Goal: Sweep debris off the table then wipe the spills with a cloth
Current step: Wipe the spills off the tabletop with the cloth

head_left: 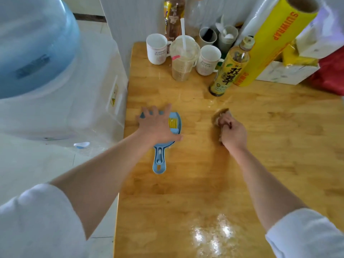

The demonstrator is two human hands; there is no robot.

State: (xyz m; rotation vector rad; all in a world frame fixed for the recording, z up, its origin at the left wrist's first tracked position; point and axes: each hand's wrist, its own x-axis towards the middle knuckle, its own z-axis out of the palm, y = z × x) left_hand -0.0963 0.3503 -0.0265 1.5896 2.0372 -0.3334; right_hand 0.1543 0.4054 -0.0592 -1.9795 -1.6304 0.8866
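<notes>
White sleeves (42, 216) frame the near end of the wooden table (186, 192), where a wet patch (214, 237) glistens by the near edge. The left hand (156, 124) lies flat, fingers spread, on a blue dustpan (162, 146) beside the table's left edge, gripping nothing. The right hand (231, 132) is curled tight around a brownish cloth (218, 115) pressed to the tabletop mid-table. Mugs (156, 49), a lidded cup (183, 58) and a tea bottle (229, 67) crowd the far edge.
</notes>
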